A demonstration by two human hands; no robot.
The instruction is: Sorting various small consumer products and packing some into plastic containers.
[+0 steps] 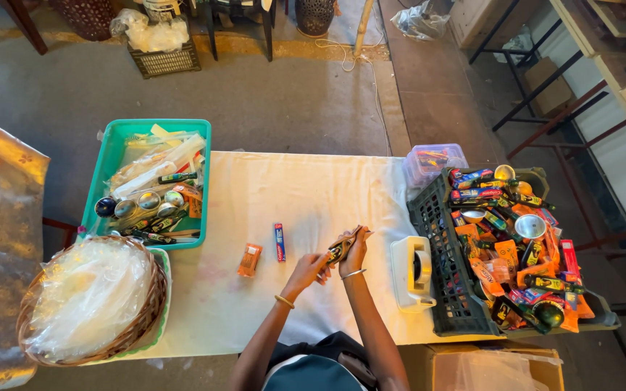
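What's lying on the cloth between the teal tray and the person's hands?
Head view: a small orange packet and a slim red-and-blue packet, both apart from the hands.

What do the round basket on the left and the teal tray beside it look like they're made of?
The round basket looks like woven wicker or cane: brown, matte, with a braided rim. The teal tray looks like moulded plastic: one even colour, smooth thin walls, a slight sheen. Neither can be confirmed by look alone.

A wicker basket [34, 340] sits beside a teal tray [103, 166].
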